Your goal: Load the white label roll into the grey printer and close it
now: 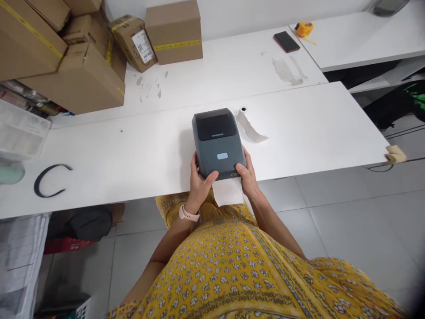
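A dark grey label printer (219, 144) with a black window on top and a pale blue button is between my two hands at the table's front edge. My left hand (200, 184) grips its left side near the front corner, thumb on top. Around the right front corner is my right hand (247, 175), its thumb also on top. A blank white strip of paper (228, 192) hangs from the printer's front, past the table edge. Just behind the printer's right side, a small paper roll (243, 110) lies on the table with its loose end trailing right.
Cardboard boxes (174, 33) are stacked at the back left. A black headband (41, 181) lies at the left. Toward the back right are a phone (286, 41) and an orange tape measure (303, 29). The white table (318, 133) has a padded corner (396, 154) at right.
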A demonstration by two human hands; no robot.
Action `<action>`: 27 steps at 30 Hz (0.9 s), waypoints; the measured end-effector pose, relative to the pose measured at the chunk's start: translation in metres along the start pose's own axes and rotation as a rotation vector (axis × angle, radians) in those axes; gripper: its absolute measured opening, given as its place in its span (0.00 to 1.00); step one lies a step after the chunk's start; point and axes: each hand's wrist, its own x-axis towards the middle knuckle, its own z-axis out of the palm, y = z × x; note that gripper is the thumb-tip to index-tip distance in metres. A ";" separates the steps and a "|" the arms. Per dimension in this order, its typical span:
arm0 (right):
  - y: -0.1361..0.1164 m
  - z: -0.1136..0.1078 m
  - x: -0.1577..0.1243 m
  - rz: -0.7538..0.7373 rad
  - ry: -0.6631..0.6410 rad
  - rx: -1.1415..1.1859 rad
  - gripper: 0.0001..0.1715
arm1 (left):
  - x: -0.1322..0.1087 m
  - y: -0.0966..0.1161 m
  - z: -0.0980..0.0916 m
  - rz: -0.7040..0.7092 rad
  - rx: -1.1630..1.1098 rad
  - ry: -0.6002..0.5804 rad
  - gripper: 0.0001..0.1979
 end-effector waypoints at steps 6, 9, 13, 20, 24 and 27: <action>-0.010 -0.011 0.003 -0.060 -0.097 -0.047 0.58 | -0.057 -0.002 -0.022 -0.299 -0.003 -0.022 0.26; -0.010 -0.008 0.001 -0.059 -0.071 -0.060 0.54 | -0.059 0.002 -0.010 -0.457 -0.151 -0.204 0.24; -0.012 -0.002 -0.003 -0.037 -0.029 -0.052 0.50 | -0.045 0.008 0.009 -0.536 -0.304 -0.202 0.26; -0.043 0.006 -0.004 -0.449 0.055 -0.498 0.19 | -0.043 0.009 0.004 -0.457 -0.207 -0.278 0.24; -0.048 0.008 -0.003 -0.522 0.024 -0.662 0.19 | -0.047 0.007 -0.011 -0.284 -0.007 -0.205 0.25; -0.045 0.010 -0.003 -0.496 0.042 -0.677 0.20 | -0.045 0.007 -0.020 -0.136 0.091 -0.005 0.21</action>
